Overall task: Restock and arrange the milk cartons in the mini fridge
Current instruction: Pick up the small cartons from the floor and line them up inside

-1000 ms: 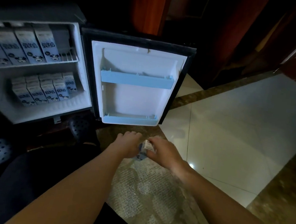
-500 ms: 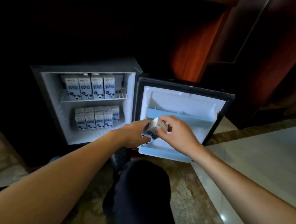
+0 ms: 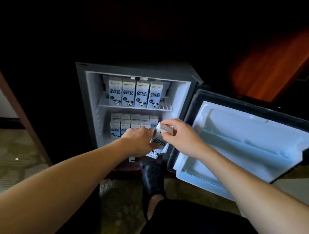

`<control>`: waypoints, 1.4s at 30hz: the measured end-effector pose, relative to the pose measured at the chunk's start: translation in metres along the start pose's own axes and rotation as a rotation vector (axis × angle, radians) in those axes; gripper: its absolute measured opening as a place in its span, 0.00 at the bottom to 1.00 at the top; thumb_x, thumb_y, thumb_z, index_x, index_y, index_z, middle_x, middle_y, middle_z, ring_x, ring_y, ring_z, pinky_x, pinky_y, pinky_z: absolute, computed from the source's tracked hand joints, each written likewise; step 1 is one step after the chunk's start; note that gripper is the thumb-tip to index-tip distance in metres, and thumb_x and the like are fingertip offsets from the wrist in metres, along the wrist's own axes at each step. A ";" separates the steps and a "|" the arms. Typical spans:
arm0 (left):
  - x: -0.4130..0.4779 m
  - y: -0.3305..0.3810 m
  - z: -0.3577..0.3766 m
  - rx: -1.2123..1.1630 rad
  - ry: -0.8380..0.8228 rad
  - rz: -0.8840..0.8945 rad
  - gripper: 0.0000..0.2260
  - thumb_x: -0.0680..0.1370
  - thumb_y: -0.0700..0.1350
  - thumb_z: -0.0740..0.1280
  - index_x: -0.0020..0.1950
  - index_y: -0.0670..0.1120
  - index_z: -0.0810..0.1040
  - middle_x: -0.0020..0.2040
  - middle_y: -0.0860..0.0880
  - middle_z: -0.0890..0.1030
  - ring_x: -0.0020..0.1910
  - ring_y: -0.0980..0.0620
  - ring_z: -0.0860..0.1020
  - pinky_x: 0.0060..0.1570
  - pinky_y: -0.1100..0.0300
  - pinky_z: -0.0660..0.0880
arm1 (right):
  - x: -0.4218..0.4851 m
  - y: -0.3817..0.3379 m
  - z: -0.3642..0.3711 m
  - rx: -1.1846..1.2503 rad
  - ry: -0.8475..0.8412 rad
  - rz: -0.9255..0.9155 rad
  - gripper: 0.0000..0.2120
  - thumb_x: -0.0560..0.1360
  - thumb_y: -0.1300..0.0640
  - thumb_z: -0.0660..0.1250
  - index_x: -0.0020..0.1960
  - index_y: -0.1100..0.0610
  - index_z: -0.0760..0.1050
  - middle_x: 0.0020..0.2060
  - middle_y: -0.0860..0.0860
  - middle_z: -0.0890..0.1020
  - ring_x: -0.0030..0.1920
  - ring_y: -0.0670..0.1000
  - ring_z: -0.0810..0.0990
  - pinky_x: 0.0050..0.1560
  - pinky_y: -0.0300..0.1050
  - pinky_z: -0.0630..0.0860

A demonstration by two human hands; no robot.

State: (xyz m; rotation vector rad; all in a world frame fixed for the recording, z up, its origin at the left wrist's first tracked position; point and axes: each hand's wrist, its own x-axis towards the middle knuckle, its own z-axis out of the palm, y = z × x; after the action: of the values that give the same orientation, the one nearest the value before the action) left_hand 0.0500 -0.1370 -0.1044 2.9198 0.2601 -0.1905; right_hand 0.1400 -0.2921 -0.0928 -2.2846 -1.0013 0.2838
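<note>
1. I see the mini fridge (image 3: 88,91) standing open on the floor. It is a grey box with a white lining, and the dark room presses in around it.
2. Its door (image 3: 251,137) is swung wide to the fridge's right. The inner face is white and has pale blue racks.
3. On the fridge's wire shelf (image 3: 165,103), the upper cartons (image 3: 133,94) stand upright in a row of four, faces forward. They are white and pale blue, with dark lettering and a cartoon cow near the bottom.
4. Below that shelf, the lower cartons (image 3: 128,125) are packed in rows on the left and middle of the fridge floor. They are shorter, with the same print.
5. The held carton (image 3: 159,138) sits at the mouth of the fridge's lower compartment on the right side, near the hinge edge. It is tilted rather than upright, and its cow mark shows at the bottom end.
6. A black perforated shoe (image 3: 152,175) is planted just in front of the fridge's base, under the held carton. It is the nearest thing in the way.
7. My left hand (image 3: 138,139) reaches in with the arm extended and grips the held carton's left side. It partly hides the lower cartons.
8. My right hand (image 3: 180,134) comes from the door side, knuckles up, and pinches the carton's top end between thumb and fingers.
</note>
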 end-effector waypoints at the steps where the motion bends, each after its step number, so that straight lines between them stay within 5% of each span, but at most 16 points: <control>1: 0.008 -0.006 0.006 0.010 -0.006 -0.015 0.24 0.78 0.67 0.60 0.60 0.48 0.69 0.53 0.47 0.78 0.49 0.46 0.77 0.47 0.52 0.69 | 0.010 0.004 0.006 -0.012 -0.021 0.002 0.18 0.78 0.51 0.65 0.68 0.48 0.74 0.57 0.44 0.75 0.52 0.47 0.79 0.54 0.45 0.76; 7: 0.069 -0.043 0.052 0.033 -0.016 -0.039 0.20 0.81 0.60 0.60 0.68 0.48 0.69 0.62 0.48 0.78 0.59 0.46 0.78 0.51 0.52 0.71 | 0.069 0.047 0.047 -0.124 -0.064 0.005 0.19 0.82 0.51 0.62 0.72 0.53 0.70 0.62 0.47 0.73 0.58 0.46 0.73 0.58 0.41 0.67; 10: 0.099 -0.063 0.071 0.036 0.019 -0.013 0.18 0.82 0.51 0.61 0.70 0.49 0.69 0.66 0.48 0.76 0.62 0.46 0.76 0.56 0.51 0.71 | 0.097 0.073 0.066 -0.233 -0.044 0.020 0.19 0.82 0.53 0.62 0.72 0.54 0.71 0.63 0.50 0.74 0.62 0.51 0.73 0.62 0.48 0.71; 18: 0.164 -0.090 0.121 0.110 0.128 0.025 0.28 0.79 0.45 0.63 0.78 0.48 0.58 0.79 0.48 0.54 0.79 0.47 0.51 0.77 0.44 0.50 | 0.162 0.122 0.118 -0.382 0.157 0.116 0.19 0.79 0.58 0.68 0.69 0.56 0.74 0.61 0.54 0.76 0.64 0.58 0.70 0.67 0.54 0.68; 22: 0.180 -0.094 0.147 0.171 0.148 0.000 0.34 0.78 0.42 0.64 0.80 0.48 0.50 0.81 0.48 0.47 0.80 0.47 0.43 0.77 0.41 0.46 | 0.178 0.130 0.142 -0.500 0.209 0.137 0.19 0.78 0.57 0.68 0.68 0.53 0.74 0.62 0.51 0.77 0.64 0.57 0.71 0.64 0.55 0.70; 36: 0.182 -0.103 0.163 0.216 0.270 0.032 0.37 0.73 0.41 0.66 0.78 0.49 0.50 0.79 0.46 0.50 0.79 0.46 0.49 0.75 0.41 0.50 | 0.196 0.137 0.156 -0.357 0.217 0.211 0.28 0.74 0.70 0.64 0.70 0.49 0.72 0.67 0.49 0.69 0.71 0.54 0.66 0.65 0.56 0.73; 42: 0.179 -0.102 0.162 0.252 0.164 0.023 0.39 0.76 0.40 0.63 0.80 0.49 0.43 0.81 0.46 0.41 0.80 0.45 0.40 0.76 0.39 0.45 | 0.185 0.137 0.159 -0.470 0.209 0.165 0.30 0.74 0.63 0.70 0.73 0.50 0.65 0.68 0.52 0.65 0.70 0.56 0.67 0.59 0.55 0.76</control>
State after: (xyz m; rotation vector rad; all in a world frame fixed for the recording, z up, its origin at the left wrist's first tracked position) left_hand 0.1882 -0.0445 -0.3067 3.1918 0.2430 0.0227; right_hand 0.2816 -0.1570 -0.2926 -2.7559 -0.8370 -0.1416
